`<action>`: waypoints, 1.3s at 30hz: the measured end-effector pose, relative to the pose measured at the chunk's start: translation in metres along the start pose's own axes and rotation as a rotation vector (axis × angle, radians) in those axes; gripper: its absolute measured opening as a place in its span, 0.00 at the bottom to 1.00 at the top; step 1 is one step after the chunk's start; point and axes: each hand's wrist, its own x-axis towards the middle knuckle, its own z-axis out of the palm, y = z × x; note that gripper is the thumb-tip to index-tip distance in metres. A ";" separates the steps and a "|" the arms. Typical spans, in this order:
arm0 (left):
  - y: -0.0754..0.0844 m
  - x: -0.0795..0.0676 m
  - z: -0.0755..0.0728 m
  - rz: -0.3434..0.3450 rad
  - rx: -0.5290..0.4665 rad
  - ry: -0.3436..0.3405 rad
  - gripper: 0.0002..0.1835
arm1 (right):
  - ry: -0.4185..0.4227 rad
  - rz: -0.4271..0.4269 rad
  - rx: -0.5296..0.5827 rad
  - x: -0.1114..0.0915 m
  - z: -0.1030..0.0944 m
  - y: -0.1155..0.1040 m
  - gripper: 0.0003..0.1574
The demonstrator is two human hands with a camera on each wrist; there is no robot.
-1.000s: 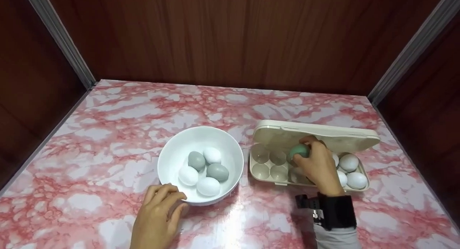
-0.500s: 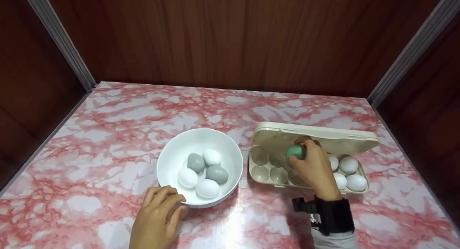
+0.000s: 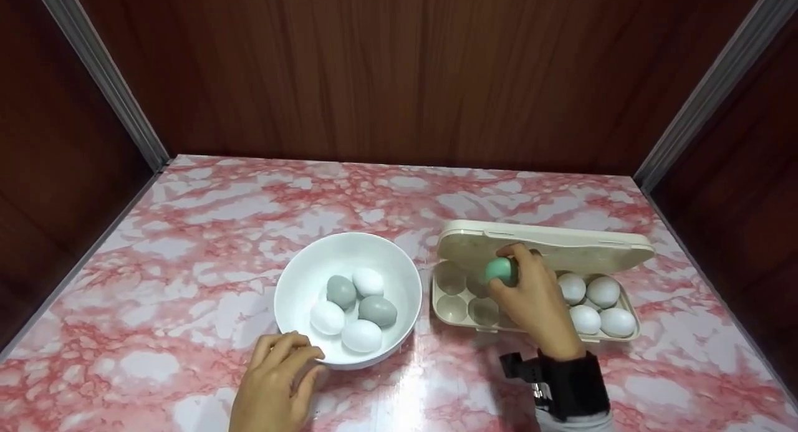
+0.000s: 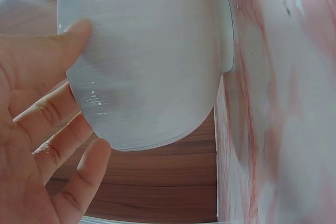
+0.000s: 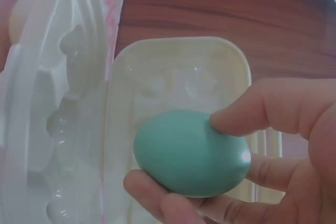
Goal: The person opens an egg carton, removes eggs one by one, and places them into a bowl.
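My right hand [image 3: 536,298] pinches a green egg [image 3: 500,270] between thumb and fingers, over the left half of an egg carton [image 3: 464,323]. In the right wrist view the same green egg [image 5: 191,153] lies on its side in the fingers, with the cream lid [image 5: 231,59] beyond. White eggs [image 3: 603,290] sit in the carton's right-hand cups; the hand covers the middle cups. My left hand [image 3: 274,379] holds the near-left rim of a white bowl [image 3: 349,248], fingers over the edge and thumb on the outer wall, as the left wrist view [image 4: 142,51] shows.
In the bowl lie white eggs [image 3: 361,336] and two grey-green eggs [image 3: 377,311]. The carton's lid [image 3: 548,242] stands raised at the back. Dark wooden panels [image 3: 399,76] enclose the red-and-white marbled table [image 3: 218,232] behind and at the sides.
My right hand has moved left with the green egg, uncovering more white eggs in the carton. The left hand stays at the bowl's rim. The whole head view has shifted slightly down.
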 end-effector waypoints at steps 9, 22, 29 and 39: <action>0.000 0.002 0.002 0.034 0.007 0.031 0.12 | 0.040 -0.082 0.004 -0.007 0.006 -0.013 0.24; 0.002 0.000 0.002 0.000 -0.002 0.023 0.13 | 0.007 -0.119 0.069 -0.014 0.009 -0.032 0.23; 0.000 0.000 0.002 0.023 -0.005 0.042 0.13 | -0.017 -0.152 0.102 -0.013 0.010 -0.044 0.23; -0.001 0.000 0.003 0.043 0.003 0.051 0.12 | -0.011 -0.250 0.131 -0.010 0.017 -0.066 0.23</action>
